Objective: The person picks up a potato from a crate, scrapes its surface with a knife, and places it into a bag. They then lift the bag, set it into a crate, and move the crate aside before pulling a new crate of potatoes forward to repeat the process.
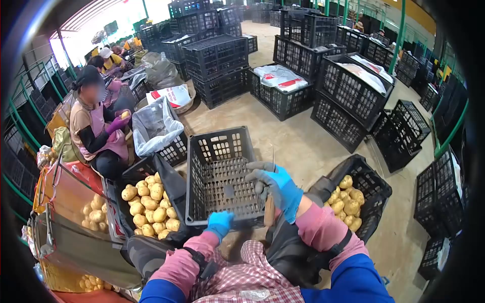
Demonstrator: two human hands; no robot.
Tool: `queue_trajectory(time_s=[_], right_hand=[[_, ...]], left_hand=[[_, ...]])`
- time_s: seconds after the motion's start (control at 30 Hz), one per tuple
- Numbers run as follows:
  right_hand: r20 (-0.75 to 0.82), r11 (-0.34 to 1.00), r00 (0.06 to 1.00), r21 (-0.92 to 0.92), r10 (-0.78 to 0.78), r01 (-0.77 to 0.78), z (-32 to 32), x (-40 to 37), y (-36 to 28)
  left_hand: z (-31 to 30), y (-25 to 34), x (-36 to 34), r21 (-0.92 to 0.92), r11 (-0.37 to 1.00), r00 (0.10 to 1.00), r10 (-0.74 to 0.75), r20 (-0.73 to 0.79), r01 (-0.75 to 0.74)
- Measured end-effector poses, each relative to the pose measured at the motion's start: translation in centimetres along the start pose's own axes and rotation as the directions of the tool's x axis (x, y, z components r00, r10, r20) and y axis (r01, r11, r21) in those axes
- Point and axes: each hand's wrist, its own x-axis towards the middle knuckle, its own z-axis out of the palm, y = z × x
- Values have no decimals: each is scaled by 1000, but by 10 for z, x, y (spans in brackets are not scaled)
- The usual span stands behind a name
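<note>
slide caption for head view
Blue-gloved left hand at a black plastic crate, blue-gloved right hand gripping a brown-handled tool, yellow potatoes either side.

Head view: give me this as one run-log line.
left hand: at near rim of black crate | right hand: holds wooden-handled tool | potato piles: either side of black crate | co-worker: holds single potato

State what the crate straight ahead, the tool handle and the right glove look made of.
Crate: probably moulded plastic, dull black, judging by its regular slots. Tool handle: likely wood, from its plain brown colour; its finish is unclear. Right glove: perhaps fabric, matte blue, with grey areas suggesting a coating.
</note>
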Motion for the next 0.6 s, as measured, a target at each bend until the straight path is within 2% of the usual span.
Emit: queue_trajectory(time_s=[0.1, 0.13, 0.23, 0.27, 0.37, 0.4, 0.43, 0.5, 0.57, 0.6], right_hand=[[84, 1000, 996, 1, -29, 29, 13, 16, -1], [119, 1000, 993, -7, 13, -13, 17, 17, -10], [84, 999, 996, -13, -29, 31, 13, 24, -11], [33, 999, 999, -50, -9, 10, 10, 26, -12], [-50, 996, 997, 71, 54, -51, -7, 33, -2], [-30, 978, 994, 184, 106, -99, -10, 34, 2], [-38, 977, 991, 180, 125, -116, -3, 31, -1], [-53, 973, 985, 173, 162, -151, 10, 26, -7], [-184, 983, 966, 65, 179, -170, 21, 35, -1], [-248, 978, 946, 77, 209, -196, 20, 50, 2]], left_hand=[[-33, -15, 56, -24, 998, 988, 58, -146, -62], [-35, -21, 77, -70, 996, 987, 40, -155, -51], [-63, -26, 122, -153, 988, 978, 0, -209, -33], [-81, -27, 129, -172, 985, 974, -13, -228, -27], [-131, -44, 153, -213, 977, 976, -44, -215, -3], [-146, -55, 163, -234, 972, 961, -44, -271, -21], [-163, -70, 177, -259, 964, 941, -36, -337, -55], [-204, -96, 204, -217, 971, 930, 10, -368, -96], [-233, -119, 229, -251, 957, 909, 27, -415, -143], [-244, -131, 241, -253, 955, 914, 40, -403, -153]])
